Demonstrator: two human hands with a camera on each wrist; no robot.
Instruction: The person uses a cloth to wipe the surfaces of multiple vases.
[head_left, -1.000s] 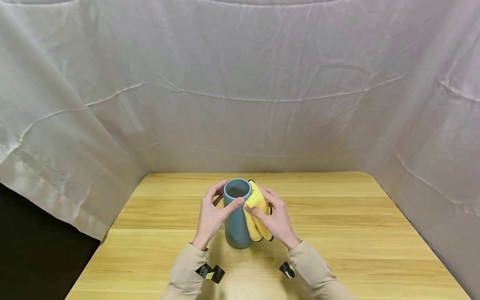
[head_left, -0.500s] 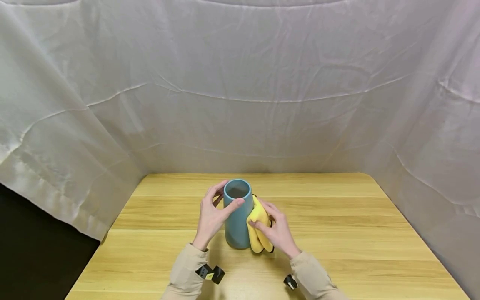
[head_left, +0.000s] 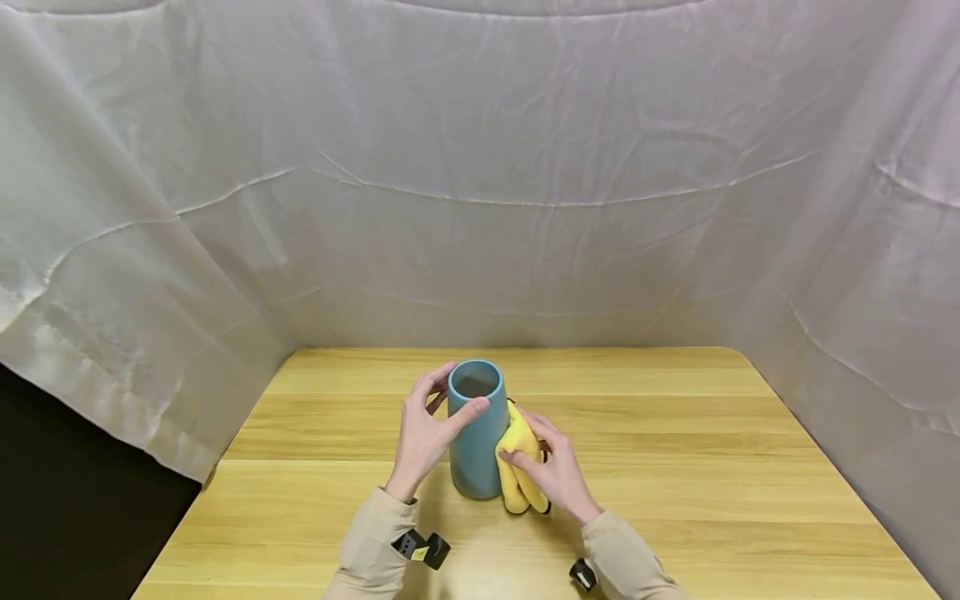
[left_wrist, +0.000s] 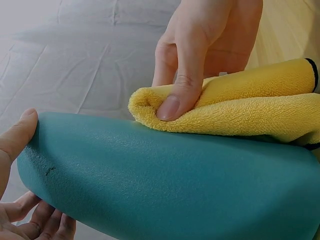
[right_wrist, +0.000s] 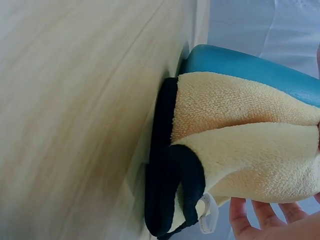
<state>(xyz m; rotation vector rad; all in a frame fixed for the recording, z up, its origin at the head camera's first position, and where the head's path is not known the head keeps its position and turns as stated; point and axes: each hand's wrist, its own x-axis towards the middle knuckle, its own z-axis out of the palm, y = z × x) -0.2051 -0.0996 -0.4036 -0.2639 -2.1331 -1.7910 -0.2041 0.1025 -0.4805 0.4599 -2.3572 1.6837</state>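
Note:
A blue-green vase [head_left: 474, 450] with a round open mouth stands upright on the wooden table. My left hand [head_left: 422, 429] grips it near the rim, thumb on the near side and fingers around the far left. A folded yellow towel [head_left: 517, 458] with dark edging is pinched in my right hand [head_left: 557, 467]. That towel [left_wrist: 240, 112] lies against the vase's right side [left_wrist: 165, 170], as the left wrist view shows. In the right wrist view the towel's dark-edged lower end [right_wrist: 165, 150] hangs down by the tabletop, close to the vase's base.
The light wooden table [head_left: 712, 475] extends on both sides of the vase. Grey-white cloth [head_left: 510, 250] hangs behind the table and along its sides. Small black devices [head_left: 422, 547] are strapped at both wrists.
My right hand has slid the towel down along the vase's right side, from near the rim toward the base. The left hand and vase have stayed in place.

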